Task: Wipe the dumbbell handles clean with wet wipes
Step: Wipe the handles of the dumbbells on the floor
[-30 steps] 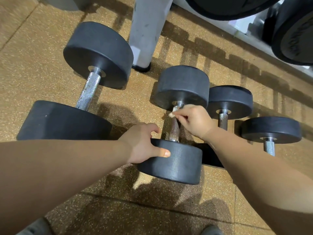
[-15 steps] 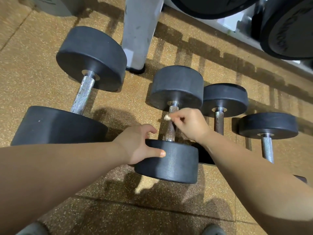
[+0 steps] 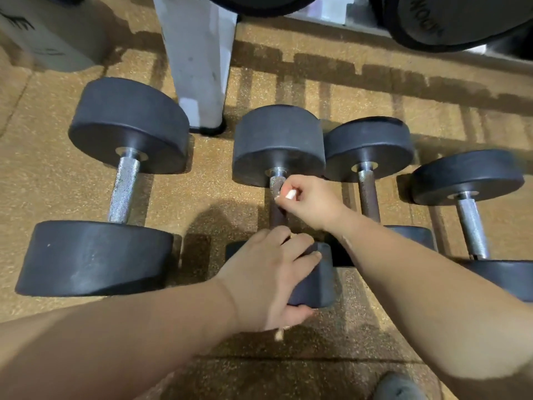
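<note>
On the gym floor, the left grip clamps the second dumbbell's near end while the right grip pinches a wipe against the handle's far end. Firm full-length strokes, with the bar rolled, would likely clean best.

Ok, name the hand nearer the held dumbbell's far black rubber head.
Right. Right hand pinches a white wipe on the handle beside that head; left hand grips the near head.

Open floor left of middle dumbbell; neighbour dumbbell crowds right
</note>
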The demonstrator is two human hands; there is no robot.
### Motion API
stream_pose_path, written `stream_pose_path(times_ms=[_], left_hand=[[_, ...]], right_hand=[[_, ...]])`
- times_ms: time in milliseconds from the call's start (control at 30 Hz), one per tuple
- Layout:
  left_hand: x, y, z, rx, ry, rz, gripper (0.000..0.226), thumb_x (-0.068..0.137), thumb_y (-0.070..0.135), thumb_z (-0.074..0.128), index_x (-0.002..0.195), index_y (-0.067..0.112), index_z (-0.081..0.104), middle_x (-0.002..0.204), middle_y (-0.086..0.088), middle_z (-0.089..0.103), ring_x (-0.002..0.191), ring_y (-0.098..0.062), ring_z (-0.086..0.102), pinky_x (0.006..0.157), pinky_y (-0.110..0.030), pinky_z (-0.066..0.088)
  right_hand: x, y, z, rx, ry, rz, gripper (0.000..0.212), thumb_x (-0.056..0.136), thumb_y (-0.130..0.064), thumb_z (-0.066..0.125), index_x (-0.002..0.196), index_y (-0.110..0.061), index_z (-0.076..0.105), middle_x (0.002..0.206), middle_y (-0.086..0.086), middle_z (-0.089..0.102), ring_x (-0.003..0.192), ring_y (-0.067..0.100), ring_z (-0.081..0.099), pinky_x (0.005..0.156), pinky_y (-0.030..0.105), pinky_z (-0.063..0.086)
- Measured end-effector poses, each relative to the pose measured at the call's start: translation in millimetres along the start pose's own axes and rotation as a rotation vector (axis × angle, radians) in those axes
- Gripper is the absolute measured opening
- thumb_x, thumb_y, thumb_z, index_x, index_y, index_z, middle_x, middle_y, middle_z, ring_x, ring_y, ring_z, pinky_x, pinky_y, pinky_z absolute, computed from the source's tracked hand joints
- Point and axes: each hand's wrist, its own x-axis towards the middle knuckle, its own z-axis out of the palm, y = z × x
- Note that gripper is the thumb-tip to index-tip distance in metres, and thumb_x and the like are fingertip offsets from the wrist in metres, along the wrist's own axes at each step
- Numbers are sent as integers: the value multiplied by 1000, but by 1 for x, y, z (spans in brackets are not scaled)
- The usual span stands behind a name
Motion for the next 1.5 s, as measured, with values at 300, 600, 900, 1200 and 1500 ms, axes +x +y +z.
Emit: stream_pose_path(times_ms=[300, 600, 900, 1200, 1500], left_hand=[[-17, -6, -2, -50, 195, -197, 70, 62, 82, 65, 91, 18, 59, 102, -4, 51, 94, -28, 50, 83, -44, 43], [-47, -32, 15, -55, 249, -285, 93, 58, 74, 76, 128, 14, 65, 118, -13, 57, 101, -36, 55, 87, -48, 46], [-41, -31, 5, -282, 449, -496, 56, 79, 61, 68, 80, 8, 51, 84, -4, 46, 80, -26, 44, 71, -41, 39], [-47, -37, 10, -182, 407, -613, 50, 75, 57, 69, 91, 13, 52, 90, 0, 48, 85, -20, 46, 77, -35, 40], [-48, -40, 11, -188, 436, -571, 44, 78, 50, 71, 93, 12, 56, 89, 1, 47, 84, -22, 46, 76, -36, 39]], right_hand=[[12, -23, 15, 211, 44, 95, 9, 94, -28, 59, 88, -32, 63, 89, -11, 64, 85, 7, 59, 66, 23, 43], [16, -17, 31, 300, 10, 59, 6, 91, -27, 67, 86, -26, 70, 98, -10, 66, 87, 4, 58, 75, 24, 44], [8, -25, 38, 9, -445, -124, 5, 88, -32, 72, 84, -34, 70, 91, -19, 66, 81, -6, 58, 72, 10, 44], [27, -35, 61, 413, -63, 75, 7, 96, -26, 60, 92, -26, 65, 93, -9, 66, 86, 11, 62, 76, 26, 47], [36, -46, 57, 489, 21, 109, 7, 96, -21, 61, 96, -23, 67, 95, -10, 64, 85, 5, 57, 72, 20, 43]])
